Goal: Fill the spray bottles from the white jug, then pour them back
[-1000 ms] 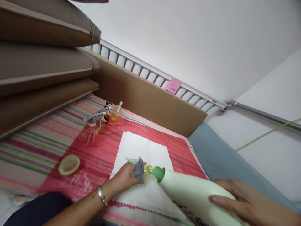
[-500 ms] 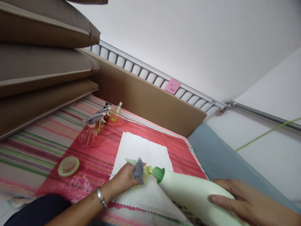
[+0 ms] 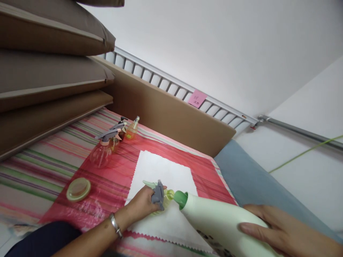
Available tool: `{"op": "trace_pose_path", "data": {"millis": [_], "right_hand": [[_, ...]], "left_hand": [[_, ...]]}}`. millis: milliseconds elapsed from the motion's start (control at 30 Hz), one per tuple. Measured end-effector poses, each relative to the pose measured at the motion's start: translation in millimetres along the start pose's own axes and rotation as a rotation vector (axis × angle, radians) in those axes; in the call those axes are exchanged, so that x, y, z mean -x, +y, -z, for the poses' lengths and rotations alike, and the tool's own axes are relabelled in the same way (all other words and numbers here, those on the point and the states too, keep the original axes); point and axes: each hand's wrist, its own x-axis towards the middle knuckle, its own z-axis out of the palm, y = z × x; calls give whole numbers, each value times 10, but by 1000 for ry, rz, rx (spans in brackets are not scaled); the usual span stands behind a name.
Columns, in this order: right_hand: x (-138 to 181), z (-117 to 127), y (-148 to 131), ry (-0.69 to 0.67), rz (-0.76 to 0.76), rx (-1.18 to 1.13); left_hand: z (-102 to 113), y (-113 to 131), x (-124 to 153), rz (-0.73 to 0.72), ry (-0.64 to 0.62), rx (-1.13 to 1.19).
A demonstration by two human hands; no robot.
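Note:
My left hand (image 3: 144,201) is closed around a clear yellowish spray bottle (image 3: 166,204), with a grey trigger spray head (image 3: 158,195) also in its fingers. The bottle's open neck faces right, over a white zigzag-edged cloth (image 3: 168,164). Holding a large pale green bottle (image 3: 214,217), my right hand (image 3: 273,225) keeps it tilted so that its green spout (image 3: 180,198) is right at that neck. I cannot make out any liquid flowing between the two.
Several trigger spray bottles, one of them pink (image 3: 101,155), stand at the far left. A round pale lid (image 3: 78,189) lies on the red plastic sheet (image 3: 102,182). Brown cushions (image 3: 53,71) are stacked at left; a brown board (image 3: 166,110) and blue-grey panel (image 3: 241,171) border the striped cloth.

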Motion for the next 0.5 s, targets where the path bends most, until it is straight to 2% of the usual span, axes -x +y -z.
{"op": "trace_pose_path", "data": {"millis": [500], "right_hand": [[10,2,-34,12,-20,14]], "left_hand": [[0,-44,-3,18,-3,-21]]}}
